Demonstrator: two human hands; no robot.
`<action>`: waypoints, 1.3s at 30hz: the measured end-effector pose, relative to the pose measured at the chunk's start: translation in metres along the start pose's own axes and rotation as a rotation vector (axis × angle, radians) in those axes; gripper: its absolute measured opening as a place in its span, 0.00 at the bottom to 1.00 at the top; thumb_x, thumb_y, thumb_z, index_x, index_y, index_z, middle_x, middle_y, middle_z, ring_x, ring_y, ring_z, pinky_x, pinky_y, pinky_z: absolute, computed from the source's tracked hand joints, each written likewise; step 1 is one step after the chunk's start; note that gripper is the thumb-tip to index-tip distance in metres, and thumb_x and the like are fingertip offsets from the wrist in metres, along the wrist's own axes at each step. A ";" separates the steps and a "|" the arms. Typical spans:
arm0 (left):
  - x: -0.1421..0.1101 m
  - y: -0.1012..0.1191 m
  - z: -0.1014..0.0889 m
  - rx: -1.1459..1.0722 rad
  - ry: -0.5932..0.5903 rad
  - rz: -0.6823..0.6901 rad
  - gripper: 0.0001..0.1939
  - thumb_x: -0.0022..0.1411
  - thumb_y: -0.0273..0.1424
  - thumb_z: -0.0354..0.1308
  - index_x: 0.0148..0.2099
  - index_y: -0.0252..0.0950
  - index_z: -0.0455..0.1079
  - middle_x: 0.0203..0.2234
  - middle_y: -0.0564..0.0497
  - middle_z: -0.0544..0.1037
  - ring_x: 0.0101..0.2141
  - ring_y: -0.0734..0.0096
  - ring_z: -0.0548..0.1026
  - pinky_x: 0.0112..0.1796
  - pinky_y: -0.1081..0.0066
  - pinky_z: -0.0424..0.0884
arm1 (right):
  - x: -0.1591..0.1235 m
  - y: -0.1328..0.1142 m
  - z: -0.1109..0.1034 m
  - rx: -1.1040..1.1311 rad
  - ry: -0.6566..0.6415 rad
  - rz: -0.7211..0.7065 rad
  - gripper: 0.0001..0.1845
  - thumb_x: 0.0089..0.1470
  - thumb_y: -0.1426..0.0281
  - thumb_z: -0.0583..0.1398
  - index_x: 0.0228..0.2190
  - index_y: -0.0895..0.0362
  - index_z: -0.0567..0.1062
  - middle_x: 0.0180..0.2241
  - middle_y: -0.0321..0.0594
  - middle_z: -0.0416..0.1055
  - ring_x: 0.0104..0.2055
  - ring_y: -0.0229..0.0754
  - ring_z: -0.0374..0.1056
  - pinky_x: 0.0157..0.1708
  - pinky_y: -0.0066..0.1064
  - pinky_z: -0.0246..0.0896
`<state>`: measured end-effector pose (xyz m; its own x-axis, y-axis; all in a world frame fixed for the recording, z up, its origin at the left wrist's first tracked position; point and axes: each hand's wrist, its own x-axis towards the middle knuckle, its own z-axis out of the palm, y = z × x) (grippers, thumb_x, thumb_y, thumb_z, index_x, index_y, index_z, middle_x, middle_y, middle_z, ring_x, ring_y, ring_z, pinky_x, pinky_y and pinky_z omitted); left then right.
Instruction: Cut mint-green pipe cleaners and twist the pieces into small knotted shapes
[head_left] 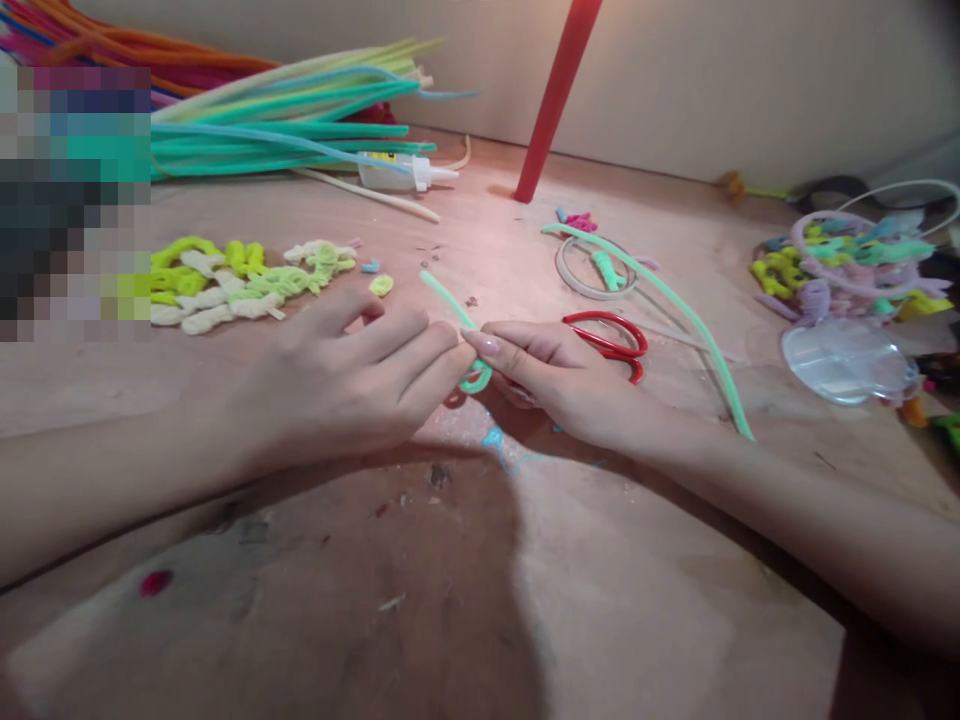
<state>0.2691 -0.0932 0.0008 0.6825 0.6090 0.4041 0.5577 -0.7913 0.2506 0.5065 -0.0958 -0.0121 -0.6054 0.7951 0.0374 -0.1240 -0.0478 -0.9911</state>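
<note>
Between my two hands is a mint-green pipe cleaner [448, 299], bent into a small loop at its lower end, with a straight tail pointing up and left. My right hand [559, 375] pinches it between thumb and fingers. My left hand [367, 375] is closed against the looped part, its fingertips partly hidden behind the knuckles. Red-handled scissors [611, 335] lie just behind my right hand, their blades out of sight. A longer mint-green pipe cleaner [701, 325] curves across the table to the right of the scissors.
Bundled pipe cleaners [285, 130] lie back left beside a glue bottle [396, 172]. Yellow and white twisted pieces [225, 280] rest left. A red post [555, 105] stands at the back. A clear ring [570, 275] and a colourful heap [840, 265] with a clear plastic dish [847, 360] are right.
</note>
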 end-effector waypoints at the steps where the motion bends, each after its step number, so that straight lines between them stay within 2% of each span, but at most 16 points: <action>1: -0.001 -0.001 0.001 0.084 -0.016 0.043 0.13 0.83 0.34 0.52 0.44 0.42 0.75 0.36 0.53 0.79 0.42 0.61 0.79 0.52 0.59 0.71 | 0.000 -0.001 -0.001 -0.013 0.000 0.012 0.25 0.70 0.52 0.69 0.27 0.54 0.73 0.22 0.27 0.54 0.32 0.37 0.65 0.39 0.30 0.67; 3: -0.002 -0.004 0.004 0.266 -0.044 0.141 0.14 0.83 0.33 0.48 0.46 0.41 0.74 0.38 0.51 0.82 0.42 0.61 0.79 0.50 0.60 0.71 | 0.000 -0.002 -0.001 -0.027 -0.009 0.014 0.24 0.69 0.52 0.69 0.28 0.55 0.76 0.23 0.27 0.53 0.33 0.38 0.65 0.37 0.29 0.65; 5: -0.002 -0.004 0.007 0.295 -0.056 0.171 0.15 0.84 0.35 0.47 0.46 0.40 0.73 0.39 0.51 0.83 0.42 0.61 0.79 0.49 0.60 0.71 | 0.001 -0.002 -0.002 -0.006 -0.030 -0.008 0.22 0.69 0.52 0.70 0.30 0.55 0.79 0.23 0.27 0.54 0.33 0.37 0.66 0.35 0.28 0.63; 9: 0.000 -0.002 0.014 0.013 -0.062 0.074 0.21 0.87 0.41 0.43 0.44 0.41 0.72 0.35 0.51 0.81 0.37 0.64 0.76 0.42 0.63 0.70 | 0.003 -0.001 -0.001 0.043 -0.043 -0.011 0.25 0.68 0.50 0.70 0.28 0.55 0.76 0.21 0.26 0.53 0.31 0.36 0.65 0.32 0.28 0.61; 13: 0.004 0.002 0.017 -0.240 -0.085 -0.054 0.22 0.88 0.36 0.41 0.40 0.41 0.70 0.28 0.55 0.76 0.27 0.69 0.70 0.31 0.66 0.64 | 0.003 -0.001 0.000 0.049 -0.027 -0.009 0.30 0.66 0.43 0.69 0.27 0.54 0.73 0.21 0.26 0.51 0.26 0.34 0.54 0.27 0.28 0.54; 16: 0.006 0.006 0.018 -0.312 -0.079 -0.098 0.20 0.87 0.34 0.43 0.38 0.41 0.65 0.27 0.55 0.74 0.25 0.70 0.68 0.28 0.67 0.63 | 0.002 -0.001 0.000 0.065 -0.027 -0.012 0.32 0.67 0.44 0.69 0.25 0.53 0.68 0.21 0.25 0.52 0.23 0.32 0.46 0.23 0.28 0.48; 20: 0.004 0.007 0.018 -0.302 -0.052 -0.137 0.17 0.86 0.32 0.45 0.39 0.41 0.65 0.29 0.55 0.75 0.27 0.70 0.70 0.30 0.68 0.65 | 0.001 0.002 0.004 0.060 0.012 -0.005 0.32 0.70 0.44 0.67 0.26 0.52 0.65 0.22 0.26 0.52 0.23 0.32 0.45 0.22 0.28 0.45; 24: 0.002 0.008 0.017 -0.189 -0.024 -0.094 0.17 0.85 0.33 0.46 0.39 0.40 0.66 0.27 0.55 0.74 0.26 0.69 0.70 0.29 0.66 0.64 | 0.002 0.003 0.011 0.082 0.100 -0.008 0.32 0.72 0.45 0.65 0.26 0.53 0.66 0.22 0.26 0.54 0.23 0.32 0.48 0.22 0.28 0.47; 27: 0.001 0.008 0.018 -0.076 -0.008 0.025 0.16 0.84 0.30 0.45 0.40 0.40 0.67 0.30 0.52 0.77 0.30 0.65 0.73 0.33 0.63 0.65 | 0.002 0.000 0.012 0.132 0.100 0.008 0.30 0.69 0.47 0.68 0.26 0.53 0.67 0.22 0.25 0.55 0.23 0.32 0.48 0.24 0.27 0.51; 29: 0.001 0.007 0.019 -0.050 -0.007 0.079 0.16 0.85 0.30 0.44 0.42 0.40 0.68 0.33 0.51 0.78 0.32 0.64 0.74 0.36 0.62 0.66 | 0.001 -0.002 0.010 0.138 0.081 0.042 0.28 0.69 0.50 0.70 0.27 0.54 0.69 0.22 0.25 0.56 0.23 0.31 0.49 0.24 0.26 0.50; 34: -0.003 0.000 0.021 0.072 -0.013 0.074 0.21 0.89 0.40 0.42 0.45 0.40 0.72 0.34 0.49 0.79 0.35 0.59 0.76 0.38 0.61 0.66 | -0.002 -0.004 0.002 0.114 0.010 0.043 0.26 0.72 0.54 0.67 0.27 0.56 0.70 0.21 0.25 0.56 0.22 0.30 0.47 0.23 0.26 0.45; 37: -0.006 -0.002 0.019 0.255 -0.012 0.157 0.18 0.87 0.35 0.44 0.47 0.38 0.72 0.39 0.46 0.81 0.39 0.56 0.78 0.42 0.59 0.68 | -0.001 -0.002 0.000 0.108 -0.018 0.043 0.27 0.74 0.54 0.65 0.27 0.55 0.68 0.21 0.25 0.55 0.23 0.30 0.46 0.23 0.26 0.44; 39: -0.006 -0.001 0.017 0.288 -0.020 0.193 0.14 0.85 0.30 0.46 0.49 0.37 0.72 0.42 0.44 0.82 0.40 0.54 0.78 0.43 0.58 0.69 | 0.001 0.000 0.000 0.126 -0.055 0.029 0.28 0.74 0.53 0.66 0.27 0.54 0.67 0.22 0.25 0.54 0.23 0.30 0.45 0.23 0.26 0.45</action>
<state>0.2724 -0.0952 -0.0172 0.7958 0.4529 0.4020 0.5262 -0.8457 -0.0887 0.5060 -0.0953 -0.0118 -0.6520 0.7580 0.0192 -0.2016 -0.1489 -0.9681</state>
